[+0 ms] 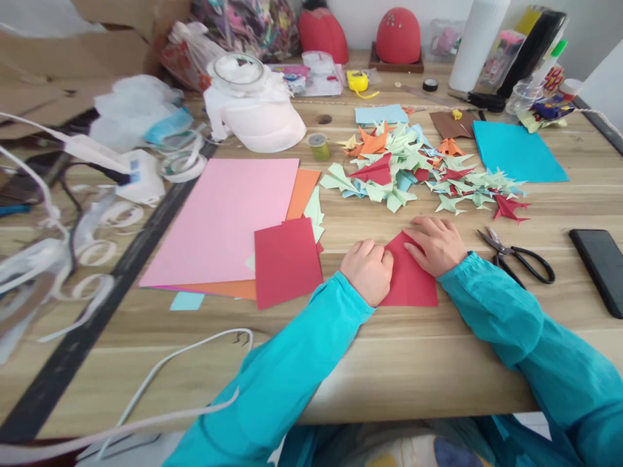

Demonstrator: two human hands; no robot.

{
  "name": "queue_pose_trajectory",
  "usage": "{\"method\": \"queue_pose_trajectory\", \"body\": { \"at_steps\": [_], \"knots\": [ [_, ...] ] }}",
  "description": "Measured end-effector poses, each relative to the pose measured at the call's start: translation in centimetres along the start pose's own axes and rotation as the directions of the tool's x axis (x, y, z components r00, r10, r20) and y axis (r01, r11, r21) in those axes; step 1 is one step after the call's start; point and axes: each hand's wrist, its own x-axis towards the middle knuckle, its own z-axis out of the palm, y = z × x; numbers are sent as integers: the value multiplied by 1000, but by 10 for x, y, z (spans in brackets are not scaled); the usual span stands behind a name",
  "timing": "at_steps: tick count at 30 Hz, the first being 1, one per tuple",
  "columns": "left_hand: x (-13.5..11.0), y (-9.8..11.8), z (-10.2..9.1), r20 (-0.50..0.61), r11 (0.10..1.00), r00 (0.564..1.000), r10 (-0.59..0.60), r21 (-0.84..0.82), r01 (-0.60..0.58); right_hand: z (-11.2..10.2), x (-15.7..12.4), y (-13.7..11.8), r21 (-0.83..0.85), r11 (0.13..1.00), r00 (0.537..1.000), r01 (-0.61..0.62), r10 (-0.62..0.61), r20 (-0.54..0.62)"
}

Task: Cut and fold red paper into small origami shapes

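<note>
Wood-grain counter point(413, 363) is carrying the work, with craft clutter lying along its far edge. A red paper sheet point(409, 279) is lying flat near the front edge, directly before the person, and is being folded.

The left hand point(367, 269) is resting as a loose fist on the sheet's left edge, knuckles pinning it down; this grip is closed on top of the paper rather than around it. The right hand point(435, 245) is lying flat with its fingers spread over the upper right part, pressing a folded flap; it is open and gripping nothing.

For a clean crease, edges should probably be lined up before pressure is applied, then the fold run outward from its middle while the other hand is holding the sheet steady.

A pile of folded paper shapes point(418, 172) is lying beyond the hands. Scissors point(518, 256) are lying just right of the right sleeve, and a phone point(601, 269) farther right. A second red sheet point(287, 259) is overlapping pink paper point(224, 220) to the left.
</note>
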Motion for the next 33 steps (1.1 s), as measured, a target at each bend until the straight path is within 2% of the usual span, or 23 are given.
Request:
{"method": "queue_pose_trajectory", "body": {
  "at_steps": [6,11,18,22,25,28,31,33],
  "knots": [
    [4,-3,9,17,972,978,-208,-106,208,1,1,0,-7,1000,1000,-20,20,10],
    [8,-3,16,-21,918,933,-359,-188,349,3,0,0,3,1000,1000,-19,19,7],
    [10,-3,27,-33,813,898,-438,-440,381,4,-1,2,74,997,999,-35,37,-33],
    [10,-3,24,-24,734,890,-455,-576,360,10,-2,9,230,972,995,-45,63,-75],
    [10,-2,18,-21,637,873,-488,-692,340,14,-1,16,427,900,979,-81,153,-137],
    [10,-2,14,-13,558,866,-499,-770,310,12,-2,16,642,764,971,-61,195,-140],
    [8,-4,12,-63,597,881,-468,-758,263,4,-6,6,779,623,966,-70,236,-102],
    [6,-6,12,-114,670,919,-377,-719,185,0,-11,-5,788,615,968,-26,212,-133]
  ]
}}
